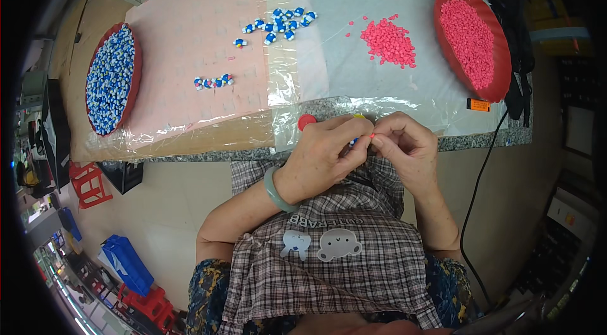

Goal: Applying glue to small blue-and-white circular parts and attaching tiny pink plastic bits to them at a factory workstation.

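My left hand [322,148] and my right hand [410,145] meet at the table's near edge, fingertips nearly touching. Pinched in the left fingers is a small blue-and-white piece [353,141], mostly hidden. A tiny pink piece [372,136] shows at the tips of my right thumb and forefinger, right beside the left fingertips. Something yellow [359,116] sticks out by the left forefinger; its kind is unclear. Just left of the hands lies a round red cap-like disc [306,121]. Farther off are a loose cluster of blue-and-white pieces [278,22] and a short row of pieces with pink bits [214,82].
A red dish [136,69] of blue-and-white pieces stands at the left. At the right, another red dish [504,76] holds pink pieces, beside a loose pink heap [389,43]. Clear plastic film [284,82] covers the table. A black cable [471,221] hangs off the right side.
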A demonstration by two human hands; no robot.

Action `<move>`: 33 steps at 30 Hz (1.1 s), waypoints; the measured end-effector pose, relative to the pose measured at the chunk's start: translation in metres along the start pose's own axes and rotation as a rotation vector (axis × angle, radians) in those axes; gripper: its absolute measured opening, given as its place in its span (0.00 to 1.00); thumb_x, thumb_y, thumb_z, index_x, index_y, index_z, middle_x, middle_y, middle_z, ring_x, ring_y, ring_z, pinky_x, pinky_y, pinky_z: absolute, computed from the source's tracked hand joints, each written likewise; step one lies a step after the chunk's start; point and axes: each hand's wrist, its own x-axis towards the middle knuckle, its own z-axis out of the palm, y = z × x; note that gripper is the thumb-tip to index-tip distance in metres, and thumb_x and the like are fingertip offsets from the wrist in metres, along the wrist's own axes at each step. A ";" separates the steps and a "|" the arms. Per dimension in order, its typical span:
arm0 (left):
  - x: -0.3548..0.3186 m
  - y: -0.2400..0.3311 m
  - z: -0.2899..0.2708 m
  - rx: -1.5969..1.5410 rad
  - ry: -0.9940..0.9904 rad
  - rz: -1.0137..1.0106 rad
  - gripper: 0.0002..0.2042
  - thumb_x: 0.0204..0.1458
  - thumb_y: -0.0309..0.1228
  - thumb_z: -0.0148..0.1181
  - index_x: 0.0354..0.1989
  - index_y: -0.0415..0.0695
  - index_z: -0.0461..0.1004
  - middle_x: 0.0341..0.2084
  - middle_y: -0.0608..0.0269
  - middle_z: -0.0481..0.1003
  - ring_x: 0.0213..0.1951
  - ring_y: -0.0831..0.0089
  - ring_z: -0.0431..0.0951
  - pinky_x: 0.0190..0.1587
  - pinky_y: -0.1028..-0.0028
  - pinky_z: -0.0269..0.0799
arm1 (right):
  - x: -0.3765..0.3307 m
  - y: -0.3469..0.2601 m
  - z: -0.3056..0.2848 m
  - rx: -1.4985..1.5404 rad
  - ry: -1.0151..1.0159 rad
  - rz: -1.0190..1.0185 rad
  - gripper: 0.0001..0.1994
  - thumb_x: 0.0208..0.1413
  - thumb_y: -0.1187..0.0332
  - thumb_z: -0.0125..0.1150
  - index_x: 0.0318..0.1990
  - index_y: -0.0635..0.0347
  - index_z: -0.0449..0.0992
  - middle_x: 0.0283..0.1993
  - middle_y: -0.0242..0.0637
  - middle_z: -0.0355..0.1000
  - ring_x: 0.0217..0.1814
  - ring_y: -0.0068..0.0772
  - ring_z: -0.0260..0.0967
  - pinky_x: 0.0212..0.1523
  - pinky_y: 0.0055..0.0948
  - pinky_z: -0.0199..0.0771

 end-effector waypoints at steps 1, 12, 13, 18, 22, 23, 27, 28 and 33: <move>0.000 0.000 0.000 -0.009 -0.013 -0.005 0.05 0.55 0.21 0.63 0.39 0.40 0.75 0.26 0.62 0.75 0.18 0.80 0.69 0.21 0.77 0.62 | 0.000 0.000 -0.001 0.034 -0.003 0.023 0.04 0.59 0.81 0.64 0.41 0.68 0.76 0.37 0.33 0.74 0.34 0.18 0.72 0.33 0.17 0.74; 0.002 0.002 -0.005 -0.087 -0.106 -0.085 0.04 0.57 0.23 0.61 0.39 0.41 0.75 0.23 0.65 0.73 0.18 0.81 0.67 0.20 0.77 0.59 | 0.000 -0.002 -0.009 0.080 -0.075 0.066 0.04 0.59 0.81 0.63 0.39 0.69 0.76 0.36 0.35 0.75 0.32 0.19 0.72 0.32 0.18 0.75; 0.002 0.002 -0.005 -0.092 -0.113 -0.085 0.04 0.57 0.23 0.61 0.39 0.41 0.75 0.23 0.65 0.73 0.17 0.82 0.67 0.20 0.78 0.59 | 0.000 -0.001 -0.009 0.049 -0.069 0.069 0.04 0.59 0.81 0.64 0.39 0.69 0.75 0.35 0.34 0.75 0.32 0.19 0.72 0.31 0.18 0.75; 0.002 0.006 -0.008 -0.102 -0.145 -0.162 0.05 0.57 0.24 0.63 0.40 0.41 0.75 0.25 0.66 0.74 0.18 0.83 0.67 0.20 0.78 0.60 | 0.000 -0.001 -0.007 -0.006 -0.053 0.042 0.03 0.59 0.79 0.63 0.38 0.67 0.75 0.34 0.33 0.74 0.30 0.17 0.72 0.29 0.18 0.74; 0.003 0.012 -0.019 -0.182 -0.037 -0.331 0.06 0.59 0.23 0.63 0.42 0.37 0.74 0.29 0.69 0.76 0.25 0.86 0.72 0.25 0.82 0.65 | 0.008 0.002 -0.021 0.124 -0.043 0.184 0.02 0.60 0.77 0.62 0.38 0.65 0.75 0.31 0.32 0.74 0.26 0.17 0.70 0.26 0.18 0.71; 0.003 0.011 -0.023 -0.183 -0.037 -0.332 0.06 0.59 0.23 0.63 0.42 0.37 0.74 0.29 0.69 0.76 0.25 0.86 0.72 0.25 0.82 0.65 | 0.011 0.004 -0.024 0.112 -0.027 0.237 0.02 0.60 0.77 0.62 0.38 0.65 0.75 0.30 0.32 0.74 0.25 0.17 0.69 0.25 0.18 0.70; 0.004 0.006 -0.040 -0.320 0.026 -0.421 0.09 0.59 0.23 0.64 0.45 0.36 0.73 0.33 0.63 0.79 0.34 0.84 0.77 0.33 0.84 0.70 | 0.015 0.017 -0.026 0.046 -0.039 0.350 0.01 0.60 0.77 0.62 0.37 0.64 0.76 0.28 0.30 0.73 0.23 0.16 0.68 0.24 0.18 0.69; 0.003 0.005 -0.042 -0.371 0.053 -0.430 0.09 0.59 0.23 0.64 0.45 0.37 0.74 0.31 0.66 0.79 0.31 0.85 0.75 0.32 0.84 0.69 | 0.016 0.019 -0.025 0.045 -0.040 0.352 0.01 0.60 0.77 0.62 0.37 0.64 0.76 0.28 0.30 0.73 0.23 0.16 0.68 0.24 0.18 0.69; -0.001 0.003 -0.041 -0.530 0.068 -0.487 0.08 0.59 0.23 0.64 0.46 0.37 0.77 0.29 0.70 0.78 0.30 0.87 0.73 0.33 0.84 0.70 | 0.020 0.015 -0.019 -0.003 -0.042 0.405 0.01 0.59 0.76 0.63 0.37 0.64 0.77 0.27 0.29 0.73 0.23 0.15 0.67 0.22 0.16 0.68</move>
